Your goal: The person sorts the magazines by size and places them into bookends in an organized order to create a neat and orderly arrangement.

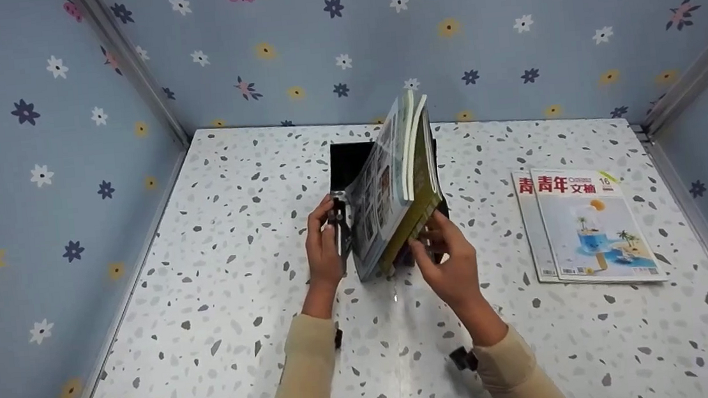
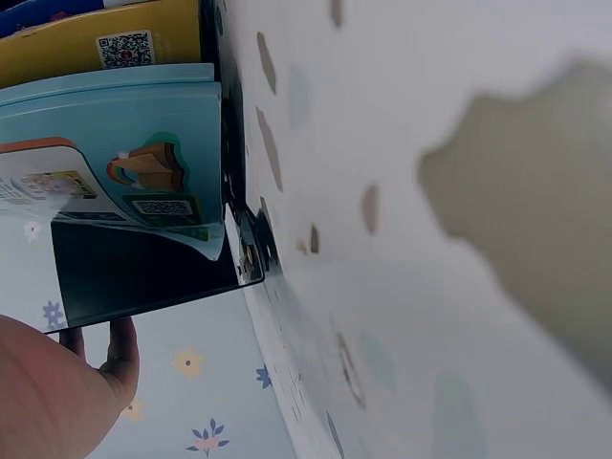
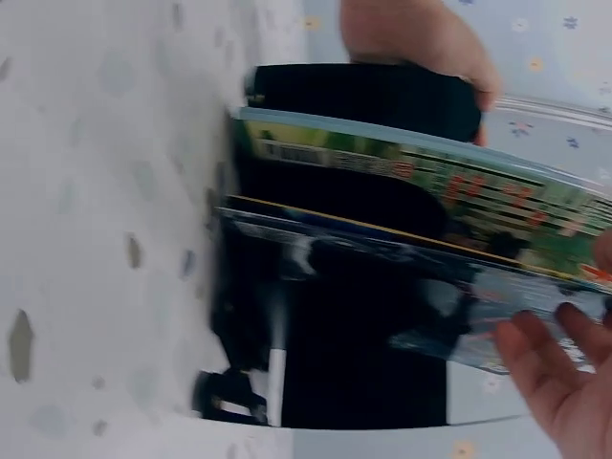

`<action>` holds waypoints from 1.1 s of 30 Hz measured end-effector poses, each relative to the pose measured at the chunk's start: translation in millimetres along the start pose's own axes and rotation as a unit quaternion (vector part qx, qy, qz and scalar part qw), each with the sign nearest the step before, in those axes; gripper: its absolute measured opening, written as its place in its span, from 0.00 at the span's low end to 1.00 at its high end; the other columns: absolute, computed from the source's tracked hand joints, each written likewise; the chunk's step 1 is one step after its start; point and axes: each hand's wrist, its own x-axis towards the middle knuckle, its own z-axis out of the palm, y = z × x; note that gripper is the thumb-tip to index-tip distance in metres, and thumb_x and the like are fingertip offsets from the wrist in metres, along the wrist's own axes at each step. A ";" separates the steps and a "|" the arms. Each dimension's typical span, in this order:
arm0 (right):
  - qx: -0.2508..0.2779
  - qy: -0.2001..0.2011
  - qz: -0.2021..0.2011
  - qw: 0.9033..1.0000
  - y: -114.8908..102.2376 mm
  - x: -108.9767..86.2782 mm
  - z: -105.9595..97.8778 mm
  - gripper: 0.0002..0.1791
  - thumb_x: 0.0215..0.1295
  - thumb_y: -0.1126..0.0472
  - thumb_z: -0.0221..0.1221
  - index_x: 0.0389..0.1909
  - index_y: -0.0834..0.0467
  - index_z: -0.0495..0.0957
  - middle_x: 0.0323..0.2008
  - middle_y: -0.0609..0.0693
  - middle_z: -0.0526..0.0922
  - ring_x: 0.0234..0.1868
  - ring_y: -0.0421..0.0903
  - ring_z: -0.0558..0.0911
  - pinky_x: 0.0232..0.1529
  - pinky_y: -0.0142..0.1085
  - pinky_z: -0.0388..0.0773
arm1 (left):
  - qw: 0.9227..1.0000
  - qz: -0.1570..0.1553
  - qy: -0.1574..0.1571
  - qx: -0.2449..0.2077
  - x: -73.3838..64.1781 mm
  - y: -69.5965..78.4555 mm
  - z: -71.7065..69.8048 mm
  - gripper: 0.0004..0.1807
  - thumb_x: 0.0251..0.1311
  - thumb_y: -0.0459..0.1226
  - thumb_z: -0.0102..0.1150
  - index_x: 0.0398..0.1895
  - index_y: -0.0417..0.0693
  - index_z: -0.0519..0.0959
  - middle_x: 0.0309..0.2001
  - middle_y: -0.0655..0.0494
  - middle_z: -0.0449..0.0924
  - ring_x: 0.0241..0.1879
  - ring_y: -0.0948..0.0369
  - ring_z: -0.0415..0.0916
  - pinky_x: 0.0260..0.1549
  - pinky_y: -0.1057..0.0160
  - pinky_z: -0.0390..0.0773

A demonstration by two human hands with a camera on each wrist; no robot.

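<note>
Both forearms in beige sleeves (image 1: 305,370) are stretched forward and angled in toward the black book holder (image 1: 349,159) on the speckled table (image 1: 235,235). The holder's left panel is gripped by the left hand (image 1: 324,250), thumb on one side, fingers curled round the other. The right hand (image 1: 453,259) is turned inward at the lower right of the books (image 1: 380,187); the rightmost one is pinched by the edge between thumb and bent fingers. The books are stood on edge in the holder, tilted, with a clear sleeve seen by the right fingers. Two overlapping magazines (image 1: 594,229) are laid flat, well apart, at right.
</note>
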 end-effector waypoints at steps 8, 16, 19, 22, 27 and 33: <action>-0.016 -0.030 0.002 0.999 -11.5 10.4 -29.2 0.24 0.56 0.67 0.63 0.56 0.59 0.77 0.46 0.55 0.83 0.40 0.50 0.84 0.35 0.37 0.82 | 1.000 0.003 0.001 -0.007 3.3 -1.1 -1.3 0.21 0.73 0.34 0.35 0.59 0.27 0.66 0.63 0.23 0.62 0.68 0.46 0.62 0.67 0.60 0.63; -0.053 -0.038 -0.034 0.997 3.4 17.1 -54.8 0.22 0.52 0.64 0.62 0.52 0.55 0.81 0.45 0.52 0.84 0.45 0.49 0.80 0.46 0.39 0.73 | 1.000 -0.012 0.005 0.004 2.8 2.6 -0.9 0.22 0.63 0.20 0.31 0.59 0.25 0.66 0.64 0.26 0.64 0.68 0.46 0.63 0.66 0.61 0.63; -0.073 -0.053 -0.031 0.995 12.9 14.9 -63.2 0.24 0.52 0.61 0.61 0.54 0.53 0.81 0.47 0.51 0.83 0.47 0.50 0.79 0.49 0.43 0.71 | 1.000 -0.022 0.003 -0.002 4.1 7.2 -0.2 0.23 0.60 0.16 0.29 0.58 0.21 0.64 0.63 0.21 0.61 0.66 0.40 0.61 0.66 0.62 0.63; -0.100 -0.069 -0.026 0.992 22.8 12.2 -73.0 0.26 0.53 0.58 0.62 0.56 0.50 0.79 0.49 0.51 0.82 0.49 0.51 0.77 0.50 0.45 0.70 | 1.000 -0.030 0.000 -0.008 5.8 13.6 0.8 0.22 0.59 0.15 0.28 0.57 0.17 0.63 0.62 0.20 0.60 0.65 0.34 0.59 0.67 0.59 0.63; -0.136 -0.096 -0.016 0.986 39.4 8.9 -91.1 0.29 0.52 0.55 0.63 0.60 0.50 0.77 0.54 0.54 0.80 0.53 0.56 0.77 0.52 0.51 0.69 | 1.000 -0.021 0.000 -0.015 5.2 11.7 0.8 0.21 0.62 0.17 0.29 0.57 0.18 0.63 0.62 0.20 0.60 0.66 0.34 0.58 0.67 0.57 0.63; -0.188 -0.135 0.006 0.973 59.3 4.9 -112.8 0.33 0.52 0.52 0.64 0.63 0.49 0.74 0.59 0.58 0.77 0.56 0.60 0.75 0.52 0.59 0.68 | 1.000 -0.005 0.002 -0.017 1.1 -0.7 -1.9 0.20 0.73 0.32 0.34 0.60 0.26 0.65 0.64 0.24 0.62 0.68 0.46 0.62 0.67 0.62 0.63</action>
